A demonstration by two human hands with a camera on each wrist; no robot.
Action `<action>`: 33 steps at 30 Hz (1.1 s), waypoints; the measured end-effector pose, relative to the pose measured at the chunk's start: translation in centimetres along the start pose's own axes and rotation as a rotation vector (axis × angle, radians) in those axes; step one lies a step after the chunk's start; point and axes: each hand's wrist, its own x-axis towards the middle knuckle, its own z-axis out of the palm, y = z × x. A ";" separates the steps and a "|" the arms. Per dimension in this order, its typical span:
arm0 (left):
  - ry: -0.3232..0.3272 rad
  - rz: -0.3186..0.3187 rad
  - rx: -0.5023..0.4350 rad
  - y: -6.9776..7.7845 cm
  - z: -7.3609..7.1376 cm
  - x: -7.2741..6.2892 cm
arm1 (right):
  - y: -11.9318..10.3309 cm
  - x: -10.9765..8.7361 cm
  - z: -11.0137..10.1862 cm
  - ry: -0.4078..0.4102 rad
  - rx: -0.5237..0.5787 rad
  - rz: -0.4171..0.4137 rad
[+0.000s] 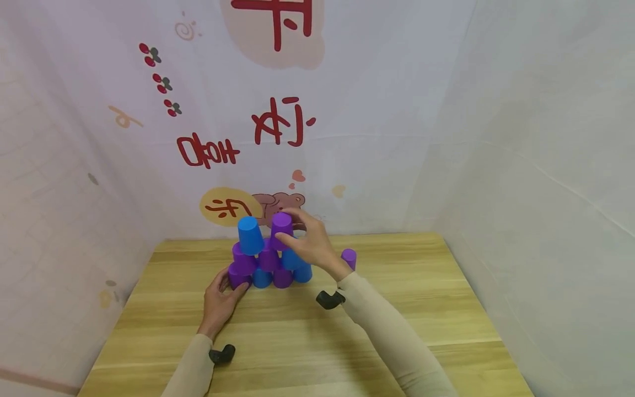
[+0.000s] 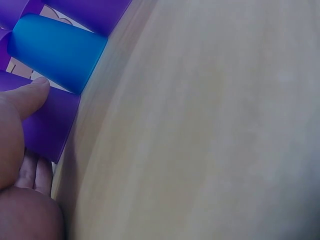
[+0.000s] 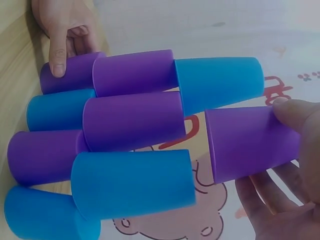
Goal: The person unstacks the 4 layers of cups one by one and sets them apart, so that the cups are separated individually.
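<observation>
Upside-down purple and blue cups are stacked in rows. My left hand [image 1: 220, 302] holds the leftmost purple cup [image 2: 52, 122] of the bottom row, thumb on its near side and fingers on its far side. Between thumb and fingers, my right hand [image 1: 313, 241] grips another purple cup [image 3: 255, 142]. In the right wrist view a gap shows between that cup and the middle-row purple cup [image 3: 135, 120] and blue cup [image 3: 132, 184]. Beside it, a blue cup [image 1: 250, 236] stands on the left of the middle row. The bottom row alternates purple and blue.
A lone purple cup [image 1: 349, 257] stands to the right of the stack, partly hidden by my right wrist. The wooden table [image 1: 421, 286] meets a printed cloth wall [image 1: 377, 182] at the back. Pale cloth walls flank both sides.
</observation>
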 end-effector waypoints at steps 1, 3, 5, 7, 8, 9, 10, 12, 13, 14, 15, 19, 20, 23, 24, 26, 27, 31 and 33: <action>0.002 -0.004 0.004 0.1 0.0 0.0 | -0.1 -0.1 -0.3 0.002 0.004 0.001; 0.008 -0.010 0.022 0.1 0.1 -0.1 | -0.2 -0.3 -0.8 0.011 0.010 -0.004; 0.014 -0.013 0.032 0.1 0.0 -0.1 | -0.3 -0.6 -1.2 0.026 0.018 -0.013; 0.012 -0.019 0.035 0.0 0.0 -0.2 | -0.3 -1.0 -1.7 0.044 0.029 -0.023; 0.009 -0.019 0.034 -0.1 -0.1 -0.2 | -0.4 -1.2 -2.0 0.052 0.033 -0.024; 0.007 -0.018 0.033 -0.1 -0.1 -0.2 | -0.5 -1.5 -2.3 0.059 0.037 -0.022; 0.006 -0.021 0.028 -0.2 -0.1 -0.2 | -0.5 -1.7 -2.7 0.067 0.039 -0.022; 0.000 -0.020 0.024 -0.2 -0.2 -0.2 | -0.5 -2.2 -3.5 0.080 0.037 -0.022; 0.000 -0.017 0.024 -0.3 -0.2 -0.2 | -0.4 -2.5 -3.9 0.086 0.032 -0.022; -0.001 -0.015 0.023 -0.3 -0.2 -0.2 | -0.3 -2.7 -4.3 0.092 0.025 -0.023; 0.001 -0.012 0.023 -0.3 -0.2 -0.2 | -0.2 -2.9 -4.7 0.099 0.016 -0.026; 0.003 -0.003 0.012 -0.4 -0.2 -0.1 | 0.4 -3.7 -6.2 0.127 -0.011 -0.024; 0.003 -0.004 0.005 -0.4 -0.2 -0.1 | 0.5 -3.9 -6.6 0.135 -0.014 -0.021; 0.001 -0.010 -0.005 -0.5 -0.1 0.0 | 0.8 -4.6 -7.6 0.155 -0.020 -0.005; 0.002 -0.015 -0.004 -0.5 -0.1 0.1 | 0.8 -4.8 -7.9 0.160 -0.021 0.000; -0.001 -0.020 0.002 -0.5 0.0 0.1 | 1.0 -5.2 -8.4 0.166 -0.025 0.014; -0.001 -0.023 0.010 -0.5 -0.1 0.1 | 1.0 -5.4 -8.6 0.168 -0.027 0.020; -0.007 -0.035 0.022 -0.3 -0.1 0.0 | 1.5 -6.1 -9.7 0.183 -0.029 0.035; -0.012 -0.040 0.022 -0.2 -0.1 0.0 | 1.8 -6.5 -10.2 0.197 -0.033 0.041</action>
